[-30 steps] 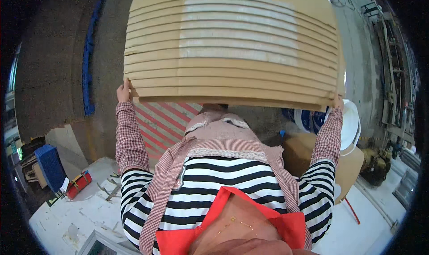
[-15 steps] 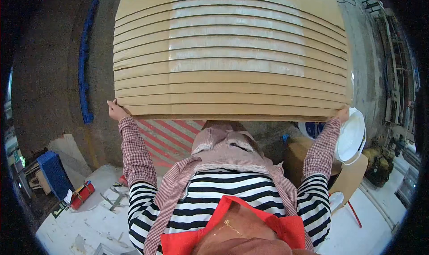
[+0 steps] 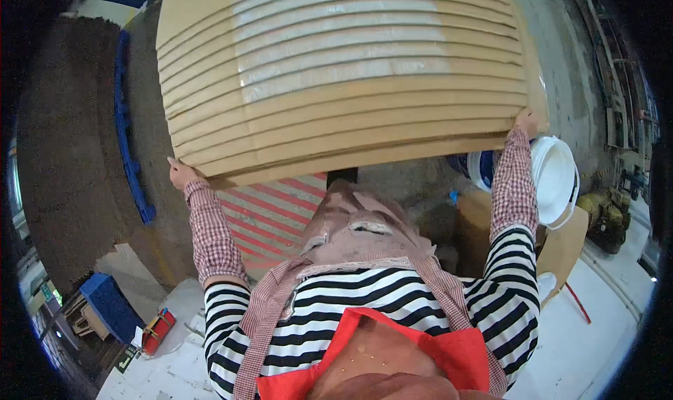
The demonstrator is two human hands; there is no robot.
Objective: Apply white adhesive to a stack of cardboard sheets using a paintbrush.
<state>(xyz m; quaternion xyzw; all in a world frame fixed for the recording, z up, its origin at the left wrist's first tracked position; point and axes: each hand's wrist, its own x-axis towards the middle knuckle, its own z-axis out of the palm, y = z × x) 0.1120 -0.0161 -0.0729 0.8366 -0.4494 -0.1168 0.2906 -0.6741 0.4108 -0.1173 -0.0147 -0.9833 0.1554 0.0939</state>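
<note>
A wide stack of brown cardboard sheets (image 3: 392,128) spreads out before me, its layers stepped like shingles. Across the middle of the steps runs a glossy whitish coating (image 3: 336,46). At the near left corner my left hand (image 3: 184,174) is closed on the edge of the stack. My right hand (image 3: 526,121) grips the near right corner, its fingers partly hidden by the cardboard. The stack tilts, with its right end farther from me than its left. The far end runs out of the picture.
A white bucket (image 3: 554,179) with a handle stands close beside my right forearm, and a blue-and-white container (image 3: 480,168) is partly hidden behind that arm. Red-striped floor (image 3: 280,214) shows below the stack. A long blue strip (image 3: 126,130) lies to the left, a blue crate (image 3: 109,305) nearer.
The stack has turned slightly, its right end moving away from me, and shifted somewhat left. My right hand has moved up with it; both hands keep their hold.
</note>
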